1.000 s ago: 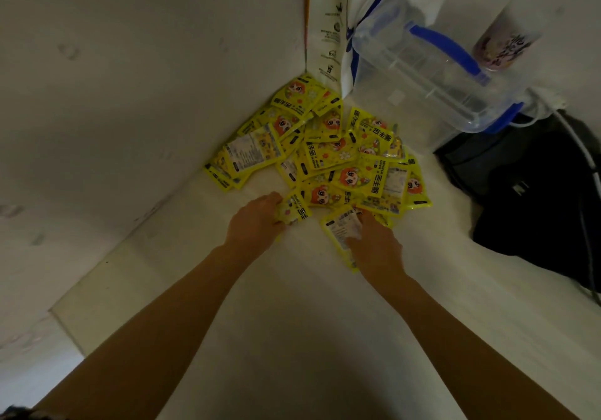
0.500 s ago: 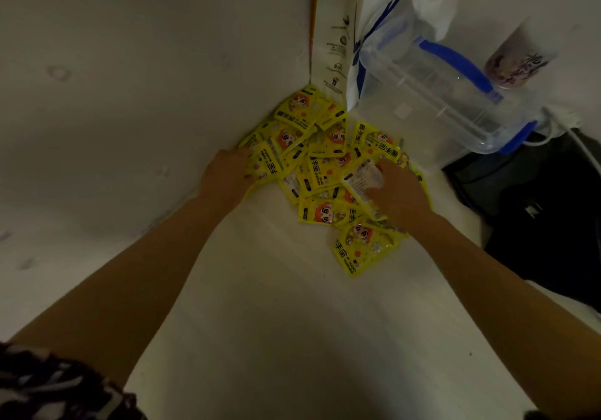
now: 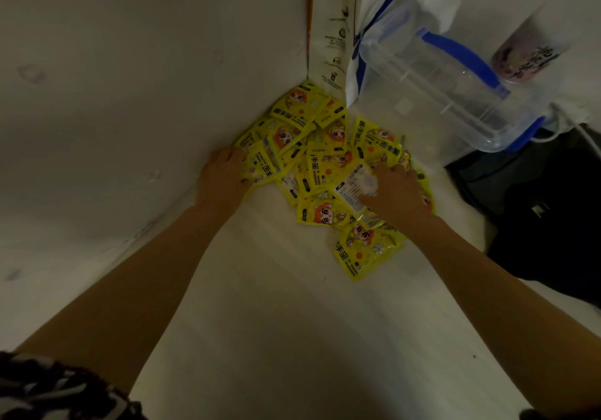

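We see a heap of small yellow foil sachets (image 3: 325, 162) on the pale surface (image 3: 276, 322), pushed into the far corner where the walls meet. The left hand (image 3: 224, 180) sits at the heap's left edge, fingers bent against the outer sachets; we cannot tell whether it pinches one. The right hand (image 3: 398, 191) lies on the heap's right side, fingers spread and fairly flat, pressing a white-backed sachet (image 3: 353, 188), gripping nothing.

The heap lies between both hands and slightly far of them, its long axis running from far corner to near right. One loose yellow sachet (image 3: 367, 253) trails near right, just beside the right wrist, so the right hand is nearer. We judge this an inward gathering sweep. A clear plastic box with blue handle (image 3: 422, 100) stands far right, just beside the heap.
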Demonstrator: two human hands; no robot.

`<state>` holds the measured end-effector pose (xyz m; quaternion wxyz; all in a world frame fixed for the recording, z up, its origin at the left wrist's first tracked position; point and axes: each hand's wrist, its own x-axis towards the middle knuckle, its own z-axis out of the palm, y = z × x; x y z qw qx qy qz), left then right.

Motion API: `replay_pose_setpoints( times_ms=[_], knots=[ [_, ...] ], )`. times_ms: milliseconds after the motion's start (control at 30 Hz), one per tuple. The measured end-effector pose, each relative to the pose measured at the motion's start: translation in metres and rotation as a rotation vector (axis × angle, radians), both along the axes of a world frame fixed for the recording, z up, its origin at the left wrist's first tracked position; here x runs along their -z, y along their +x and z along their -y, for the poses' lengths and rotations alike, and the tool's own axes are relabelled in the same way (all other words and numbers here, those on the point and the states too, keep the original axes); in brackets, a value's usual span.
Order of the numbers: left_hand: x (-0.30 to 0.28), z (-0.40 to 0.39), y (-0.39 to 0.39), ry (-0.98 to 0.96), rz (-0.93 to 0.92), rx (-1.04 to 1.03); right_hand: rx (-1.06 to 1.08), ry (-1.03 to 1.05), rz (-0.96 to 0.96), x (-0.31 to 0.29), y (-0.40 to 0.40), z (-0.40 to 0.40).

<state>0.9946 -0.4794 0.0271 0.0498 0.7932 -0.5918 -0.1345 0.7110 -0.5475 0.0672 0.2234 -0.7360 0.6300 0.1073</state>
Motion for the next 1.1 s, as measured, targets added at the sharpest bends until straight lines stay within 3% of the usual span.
replay_pose_setpoints(
  times_ms=[167,300,533,700,900,1100],
  knots=[
    [-0.003,-0.019,-0.004,-0.05,-0.004,-0.035,0.026,-0.015,0.006,-0.001,0.0,-0.008],
    [-0.007,-0.035,-0.007,-0.071,-0.036,-0.053,0.065,0.027,0.125,-0.004,-0.005,-0.011],
    [-0.009,-0.053,-0.004,-0.104,-0.232,-0.096,0.167,-0.035,0.197,-0.007,-0.015,-0.024],
    [-0.015,-0.056,-0.003,-0.078,-0.164,-0.059,0.291,0.09,0.351,-0.017,-0.019,-0.029],
    [-0.018,-0.05,0.001,-0.112,-0.199,-0.073,0.142,0.243,0.182,-0.042,-0.026,-0.025],
    [-0.015,-0.034,0.005,-0.119,-0.194,-0.087,0.145,0.272,0.271,-0.059,-0.015,-0.011]
  ],
)
